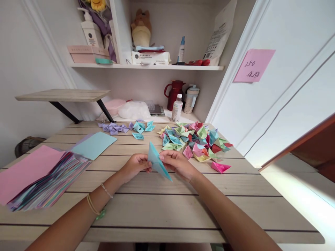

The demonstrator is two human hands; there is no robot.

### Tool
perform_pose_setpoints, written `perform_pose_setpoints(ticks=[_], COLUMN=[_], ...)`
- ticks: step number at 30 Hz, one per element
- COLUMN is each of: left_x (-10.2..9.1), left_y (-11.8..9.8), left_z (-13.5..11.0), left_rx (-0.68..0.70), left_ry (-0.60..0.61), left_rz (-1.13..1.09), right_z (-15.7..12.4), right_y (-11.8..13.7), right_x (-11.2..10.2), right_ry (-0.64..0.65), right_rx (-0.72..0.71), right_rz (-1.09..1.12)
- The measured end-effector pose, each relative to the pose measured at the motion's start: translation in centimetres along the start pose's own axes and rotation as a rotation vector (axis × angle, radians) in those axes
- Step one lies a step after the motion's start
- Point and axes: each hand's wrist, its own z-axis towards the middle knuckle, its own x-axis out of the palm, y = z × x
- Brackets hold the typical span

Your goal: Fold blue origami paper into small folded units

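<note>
Above the middle of the wooden table point(162, 205) I hold a partly folded light blue paper point(157, 161) between both hands. My left hand point(136, 165) pinches its left edge, fingers closed. My right hand point(176, 163) grips its right side, fingers closed. The paper points up at the top and down to the right at the bottom. A thick stack of coloured paper sheets point(44, 181) with a pink sheet on top lies at the left. One loose light blue sheet point(94, 144) lies beside the stack.
A heap of folded paper boats point(196, 141) in several colours lies at the right, a pink one point(220, 167) apart from it. Purple and teal folded boats point(125, 128) sit at the back. Behind are a bottle point(177, 108), a red jug point(175, 93) and shelves.
</note>
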Motion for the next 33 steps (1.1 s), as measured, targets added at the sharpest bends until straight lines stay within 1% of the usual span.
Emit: perform_pose_setpoints(ticks=[2, 5, 7, 11, 14, 16, 18, 21, 23, 25, 30, 33], left_x=[0.0, -0.1, -0.2, -0.6, -0.6, -0.5, -0.3, 0.0, 0.2, 0.3, 0.5, 0.5], left_y=[0.0, 0.0, 0.1, 0.5, 0.8, 0.9, 0.9, 0.7, 0.5, 0.2, -0.3, -0.2], left_z=[0.0, 0.2, 0.3, 0.5, 0.5, 0.4, 0.3, 0.1, 0.0, -0.1, -0.5, -0.6], left_rx=[-0.001, -0.006, -0.005, 0.001, -0.033, -0.067, -0.109, -0.176, -0.197, -0.206, -0.285, -0.320], left_ry=[0.000, -0.021, -0.041, -0.064, -0.068, -0.036, 0.019, 0.067, 0.079, 0.092, 0.118, 0.137], left_rz=[0.003, 0.007, 0.006, 0.004, -0.065, -0.130, -0.174, -0.214, -0.237, -0.237, -0.169, -0.157], right_z=[0.2, 0.3, 0.3, -0.1, -0.3, -0.4, -0.3, -0.1, 0.1, 0.3, 0.3, 0.1], right_y=[0.0, 0.2, 0.4, 0.7, 0.5, 0.3, 0.0, -0.5, -0.8, -1.2, -1.8, -2.1], right_x=[-0.2, -0.7, -0.9, -0.8, -0.6, -0.4, -0.3, -0.5, -0.6, -0.7, -0.4, -0.1], right_ry=[-0.030, -0.073, -0.059, -0.004, 0.012, -0.042, -0.095, -0.082, -0.071, -0.092, -0.108, -0.136], right_rx=[-0.060, -0.180, -0.213, -0.235, -0.302, -0.402, -0.531, -0.697, -0.752, -0.757, -0.670, -0.643], right_rz=[-0.088, -0.278, -0.376, -0.531, -0.715, -0.859, -0.938, -0.961, -0.965, -0.962, -1.005, -1.043])
